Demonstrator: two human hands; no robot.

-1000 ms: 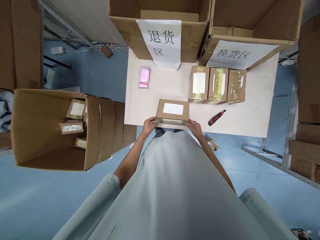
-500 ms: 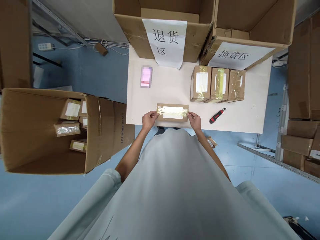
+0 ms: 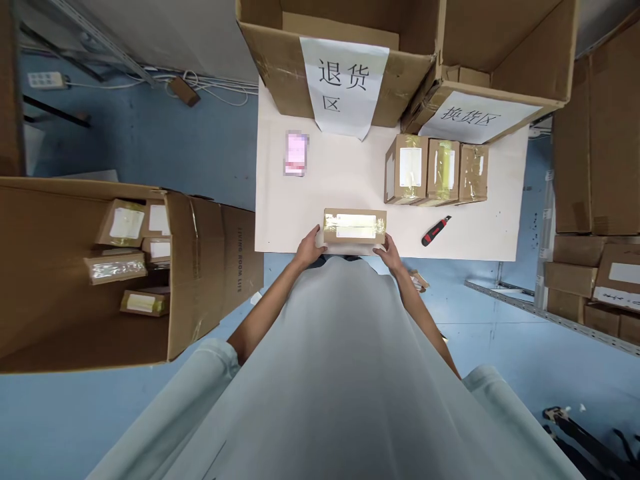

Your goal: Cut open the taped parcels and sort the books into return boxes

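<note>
In the head view: left hand (image 3: 309,248) at the near left corner of a parcel (image 3: 355,227), right hand (image 3: 389,255) at the near right corner, both curved loosely, with thumb parted from fingers rather than clamped. Cannot tell whether pressing on the cardboard or just beside it. At the front edge of the table (image 3: 345,183), directly before the body, with tape and a pale label uppermost: sealed and uncut as far as visible, so judged barely begun with this one.

To the right and farther back, three boxes (image 3: 443,167) in a row, taped as well. In front of those, lying unheld, a knife (image 3: 436,231). At the back, a left bin (image 3: 273,73) and a right bin (image 3: 535,50), each with a paper sign; too little showing inside to count anything as finished. At far left, in a carton (image 3: 205,267), several other parcels (image 3: 126,225). Partway at most, by the look of it.
</note>
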